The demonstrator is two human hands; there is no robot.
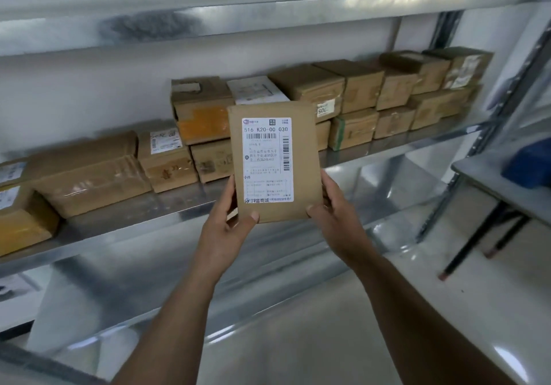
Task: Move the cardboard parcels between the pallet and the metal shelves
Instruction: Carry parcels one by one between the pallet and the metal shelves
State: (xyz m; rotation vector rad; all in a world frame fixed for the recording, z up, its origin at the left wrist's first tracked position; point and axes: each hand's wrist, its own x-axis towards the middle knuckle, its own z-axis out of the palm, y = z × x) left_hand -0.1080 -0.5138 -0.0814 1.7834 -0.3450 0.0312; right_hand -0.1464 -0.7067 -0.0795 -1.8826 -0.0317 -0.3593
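One flat parcel in hand, many already on the shelf

Taking the middle shelf point(125, 220) as the landmark and reading from its left end: several brown boxes point(86, 173) lie in a single layer along its back, then a stacked row of boxes point(357, 98) runs two high toward its right end, so much of the moving looks done. In front of that shelf, about midway along and raised clear of it, a flat parcel point(275, 161) stands upright with its white label point(267, 159) facing the camera. The left hand point(231, 220) pinches its lower left corner, thumb on the front; the right hand point(331, 208) clasps the lower right edge, fingers curled behind. This parcel is not yet set down. The pallet is out of view, so what remains cannot be judged.
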